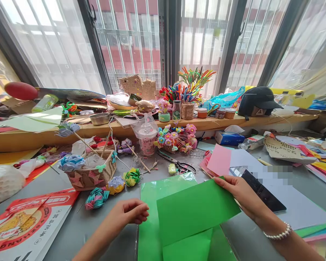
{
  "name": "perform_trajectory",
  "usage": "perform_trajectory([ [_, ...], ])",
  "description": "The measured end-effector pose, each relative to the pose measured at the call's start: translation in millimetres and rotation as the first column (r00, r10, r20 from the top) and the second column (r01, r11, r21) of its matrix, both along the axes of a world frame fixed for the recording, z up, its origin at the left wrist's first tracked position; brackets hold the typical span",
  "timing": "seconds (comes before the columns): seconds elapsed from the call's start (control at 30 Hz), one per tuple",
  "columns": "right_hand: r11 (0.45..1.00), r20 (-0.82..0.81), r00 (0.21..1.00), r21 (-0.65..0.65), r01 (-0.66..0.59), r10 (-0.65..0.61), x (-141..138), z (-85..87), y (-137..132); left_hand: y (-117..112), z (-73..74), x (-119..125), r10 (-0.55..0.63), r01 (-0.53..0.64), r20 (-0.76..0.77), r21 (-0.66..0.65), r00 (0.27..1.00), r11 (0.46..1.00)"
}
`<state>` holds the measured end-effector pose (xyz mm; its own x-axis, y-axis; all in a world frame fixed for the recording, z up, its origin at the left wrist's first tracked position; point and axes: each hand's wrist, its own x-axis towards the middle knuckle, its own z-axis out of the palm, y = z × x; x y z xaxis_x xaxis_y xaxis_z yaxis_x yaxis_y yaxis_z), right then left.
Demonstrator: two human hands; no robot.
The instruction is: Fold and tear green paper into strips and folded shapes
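A sheet of green paper (195, 208) is pinched at its upper right corner by my right hand (237, 188), which wears a beaded bracelet. The sheet is tilted over more green paper (188, 246) and a green pack in clear plastic (149, 214) on the grey table. My left hand (133, 212) hovers at the left edge of the pack, apart from the held sheet. Its fingers are curled in with the thumb over them, and nothing shows in them. Scissors (179, 163) lie beyond the pack, near a small yellow-green block (172, 168).
Folded paper flowers (96, 197) and a decorated box (93, 174) sit left, behind a printed paper bag (24, 224). A phone (260, 190) rests on white paper at right, beside pink sheets (219, 159). A lidded cup (148, 139) stands before the cluttered wooden sill (125, 127).
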<state>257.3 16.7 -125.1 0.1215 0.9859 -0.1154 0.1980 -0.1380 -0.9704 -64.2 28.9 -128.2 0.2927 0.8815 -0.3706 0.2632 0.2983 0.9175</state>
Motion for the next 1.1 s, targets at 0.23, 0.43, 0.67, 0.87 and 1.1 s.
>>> perform_trajectory([
  [0.23,0.997,-0.25,0.968,-0.073,-0.007,-0.011,1,-7.1,-2,-2,-30.0,20,-0.019,0.021,0.12,-0.012,0.993,1.0],
  [0.43,1.0,-0.254,0.967,-0.007,0.014,-0.016,3,-4.6,-2,3,-18.8,34,0.023,-0.026,0.091,0.031,0.996,0.999],
  [0.67,0.954,0.351,0.933,0.299,-0.029,-0.081,0,-4.2,-6,3,-10.9,35,-0.064,0.064,0.003,-0.02,0.998,0.998],
  [0.87,0.728,0.83,0.504,0.191,-0.658,0.238,-44,-1.0,-26,6,-9.4,29,-0.089,0.088,-0.016,-0.055,0.996,0.995],
  [1.1,0.643,0.848,0.318,-0.035,-0.765,0.424,-66,5.8,-25,6,-8.8,24,-0.12,0.118,-0.016,-0.092,0.993,0.989],
])
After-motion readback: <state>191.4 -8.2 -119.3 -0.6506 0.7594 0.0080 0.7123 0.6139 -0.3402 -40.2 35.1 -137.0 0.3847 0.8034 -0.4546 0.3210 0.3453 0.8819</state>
